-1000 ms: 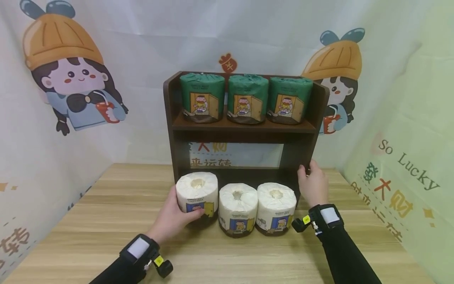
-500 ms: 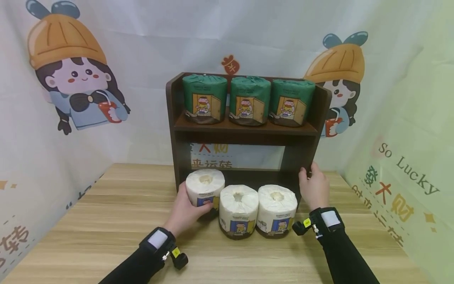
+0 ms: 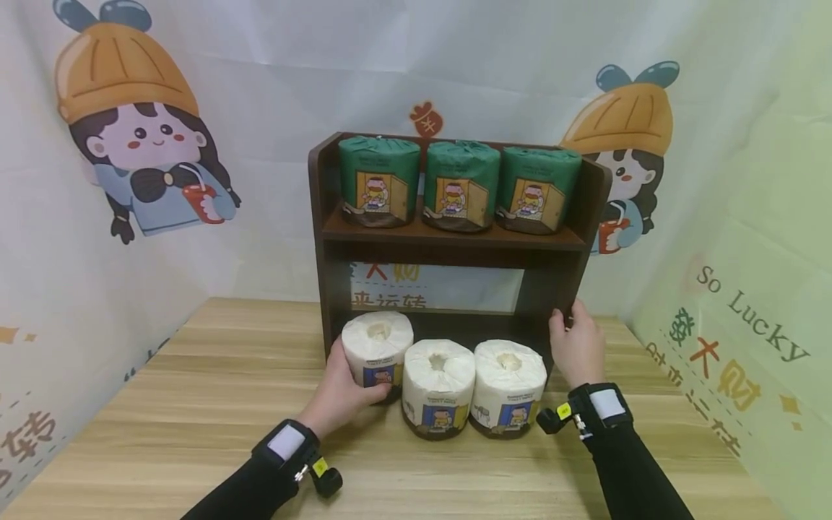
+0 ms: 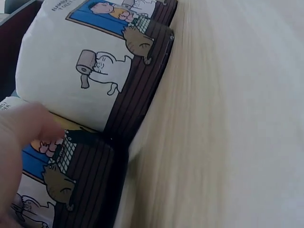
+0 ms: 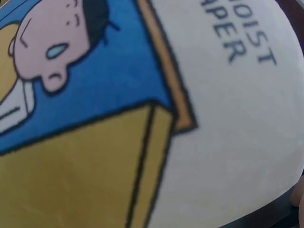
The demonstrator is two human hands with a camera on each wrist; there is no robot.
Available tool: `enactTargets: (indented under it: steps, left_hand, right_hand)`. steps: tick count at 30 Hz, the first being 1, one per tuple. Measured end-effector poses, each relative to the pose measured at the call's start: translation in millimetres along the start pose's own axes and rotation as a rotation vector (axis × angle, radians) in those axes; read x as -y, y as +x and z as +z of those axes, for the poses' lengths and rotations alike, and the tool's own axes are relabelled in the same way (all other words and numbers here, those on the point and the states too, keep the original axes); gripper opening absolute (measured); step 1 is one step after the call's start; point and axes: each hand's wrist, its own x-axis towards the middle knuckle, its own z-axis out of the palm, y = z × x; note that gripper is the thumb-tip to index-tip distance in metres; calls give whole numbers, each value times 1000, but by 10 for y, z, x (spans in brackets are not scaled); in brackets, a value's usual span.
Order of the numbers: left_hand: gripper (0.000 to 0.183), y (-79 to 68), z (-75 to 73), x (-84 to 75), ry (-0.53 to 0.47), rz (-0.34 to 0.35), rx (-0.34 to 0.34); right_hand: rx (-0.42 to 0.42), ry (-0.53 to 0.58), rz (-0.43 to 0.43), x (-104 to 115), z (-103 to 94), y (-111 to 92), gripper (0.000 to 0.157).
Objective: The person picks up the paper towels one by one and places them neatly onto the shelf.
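My left hand (image 3: 338,393) grips a white-wrapped toilet roll (image 3: 377,345), fingers round its left side and thumb across the front. This roll stands a little further back than the middle white roll (image 3: 439,383), close beside it. In the left wrist view my thumb lies over the held toilet roll (image 4: 59,187), and the neighbouring roll (image 4: 52,61) is just beyond. My right hand (image 3: 577,348) holds the right side panel of a dark brown shelf (image 3: 448,249), thumb and fingers at its front edge. The right white roll (image 3: 510,386) fills the right wrist view.
Three green-wrapped toilet rolls (image 3: 461,184) stand in a row on the upper shelf board. The shelf rests on a wooden table (image 3: 214,390) against a printed cloth backdrop (image 3: 279,94). Two white rolls stand in front of its lower opening.
My left hand has moved the left white roll right and back, nearer the middle roll, then nearly stopped. My right hand stays at the shelf's side panel. The head view has shifted slightly.
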Motion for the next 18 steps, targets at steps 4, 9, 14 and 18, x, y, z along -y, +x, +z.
enactTargets:
  steps: [4,9,14,18]
  left_hand:
    - [106,-35,-22,-42,18,-72,7]
    - [95,-50,-35,-81,102,-163,-34]
    - [87,-75,-44,-154,211,-180,-78]
    - [86,-100,-40,-197,266,-202,-122]
  right_hand:
    - [4,-3,3,3,3,-2,25]
    - [7,-4,2,7,-9,-12,25]
    - [8,-2,3,16,-21,-15,26]
    - [5,-7,1,19,-19,-10,25]
